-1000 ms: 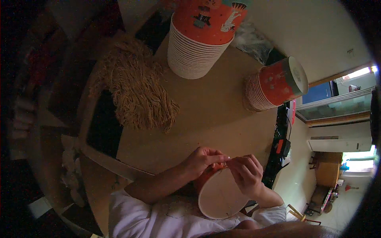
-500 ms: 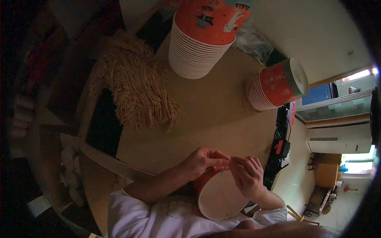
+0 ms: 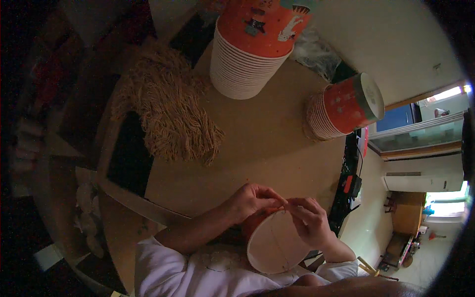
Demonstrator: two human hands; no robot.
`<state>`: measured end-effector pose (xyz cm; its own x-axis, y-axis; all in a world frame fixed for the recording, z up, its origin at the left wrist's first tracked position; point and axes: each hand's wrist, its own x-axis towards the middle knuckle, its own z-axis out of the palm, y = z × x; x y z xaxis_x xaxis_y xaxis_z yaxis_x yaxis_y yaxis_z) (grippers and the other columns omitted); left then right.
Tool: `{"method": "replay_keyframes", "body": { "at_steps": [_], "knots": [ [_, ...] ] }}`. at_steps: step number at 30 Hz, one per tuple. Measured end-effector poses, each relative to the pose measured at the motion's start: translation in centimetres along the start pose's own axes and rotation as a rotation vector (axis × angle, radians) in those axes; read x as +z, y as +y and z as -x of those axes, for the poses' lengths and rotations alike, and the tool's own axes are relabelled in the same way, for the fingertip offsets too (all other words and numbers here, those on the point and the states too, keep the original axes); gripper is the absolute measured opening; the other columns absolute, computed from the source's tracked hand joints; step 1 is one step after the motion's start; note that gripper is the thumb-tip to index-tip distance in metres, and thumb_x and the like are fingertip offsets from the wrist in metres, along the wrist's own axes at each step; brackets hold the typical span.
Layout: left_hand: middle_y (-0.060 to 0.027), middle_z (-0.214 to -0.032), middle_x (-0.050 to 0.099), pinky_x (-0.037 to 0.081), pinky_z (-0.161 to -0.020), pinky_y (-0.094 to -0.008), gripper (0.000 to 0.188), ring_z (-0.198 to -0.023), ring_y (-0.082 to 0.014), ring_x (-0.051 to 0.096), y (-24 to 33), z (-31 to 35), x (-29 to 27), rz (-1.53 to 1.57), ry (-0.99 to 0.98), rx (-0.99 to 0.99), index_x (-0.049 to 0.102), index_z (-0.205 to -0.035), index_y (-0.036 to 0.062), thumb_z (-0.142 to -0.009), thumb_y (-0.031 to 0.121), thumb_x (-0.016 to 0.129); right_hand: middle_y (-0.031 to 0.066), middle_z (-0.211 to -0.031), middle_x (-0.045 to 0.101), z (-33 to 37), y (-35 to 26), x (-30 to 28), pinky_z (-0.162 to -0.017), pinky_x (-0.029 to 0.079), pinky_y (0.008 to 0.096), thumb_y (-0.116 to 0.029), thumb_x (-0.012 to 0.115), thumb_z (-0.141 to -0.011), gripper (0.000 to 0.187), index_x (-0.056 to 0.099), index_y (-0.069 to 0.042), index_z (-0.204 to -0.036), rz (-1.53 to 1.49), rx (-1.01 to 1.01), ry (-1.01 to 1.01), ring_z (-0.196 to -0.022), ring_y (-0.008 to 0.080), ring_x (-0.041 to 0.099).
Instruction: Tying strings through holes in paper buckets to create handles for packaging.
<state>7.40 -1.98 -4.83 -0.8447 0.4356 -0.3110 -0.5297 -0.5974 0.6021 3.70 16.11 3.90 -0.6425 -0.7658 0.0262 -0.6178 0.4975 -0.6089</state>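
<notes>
A paper bucket [image 3: 276, 245], orange outside and white inside, rests against my shirt with its open mouth turned up and sideways. A thin brown string [image 3: 281, 237] crosses that mouth from rim to rim. My left hand [image 3: 253, 202] comes from the left, thumb and forefinger pinched at the upper rim. Opposite it, my right hand [image 3: 310, 220] bends over the rim, and its fingertips meet those of the left. Both pinches close on the string's end at the rim, though the fingers hide most of it.
Brown strings [image 3: 178, 114] lie in a thick bundle on the brown tabletop [image 3: 257, 148]. A tall stack of orange and white paper buckets [image 3: 247, 64] stands at the back. A smaller stack [image 3: 341, 106] sits back right, close to a black device [image 3: 352, 185] on the right edge.
My fingers have shifted slightly at the rim, and the right fingers are a little more drawn together. The bucket has barely tilted. Everything on the table is unchanged.
</notes>
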Motion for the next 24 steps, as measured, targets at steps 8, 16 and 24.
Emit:
{"method": "replay_keyframes", "body": {
  "at_steps": [8,16,24],
  "knots": [
    [-0.0018,-0.082,0.061,0.043,-0.067,-0.0242,0.016,-0.073,-0.0098,0.056,-0.8,0.2,0.1,-0.531,0.184,0.365,0.064,-0.087,0.0051,-0.078,0.018,0.066,0.0099,-0.082,0.06,-2.2,1.1,-0.7,-0.069,0.045,0.029,0.003,0.06,-0.073,0.01,0.062,-0.001,-0.082,-0.314,0.242,-0.004,-0.077,0.0218,0.058],
    [-0.0037,-0.09,0.063,0.043,-0.075,-0.0277,0.02,-0.083,-0.0124,0.06,-0.2,0.7,0.8,-0.545,0.244,0.407,0.063,-0.095,0.0057,-0.078,0.017,0.065,0.0065,-0.08,0.061,-2.5,2.3,0.1,-0.067,0.044,0.0276,0.0,0.064,-0.073,0.007,0.064,-0.004,-0.079,-0.436,0.323,-0.14,-0.075,0.0162,0.057],
    [-0.0083,-0.088,0.064,0.044,-0.077,-0.0321,0.017,-0.083,-0.0192,0.061,0.1,0.8,0.9,-0.713,0.291,0.506,0.064,-0.093,0.0051,-0.077,0.011,0.064,0.0051,-0.076,0.056,-2.6,2.4,0.3,-0.071,0.044,0.0246,0.004,0.058,-0.074,0.004,0.059,0.002,-0.077,-0.463,0.366,-0.121,-0.075,0.0118,0.054]
  ]
}}
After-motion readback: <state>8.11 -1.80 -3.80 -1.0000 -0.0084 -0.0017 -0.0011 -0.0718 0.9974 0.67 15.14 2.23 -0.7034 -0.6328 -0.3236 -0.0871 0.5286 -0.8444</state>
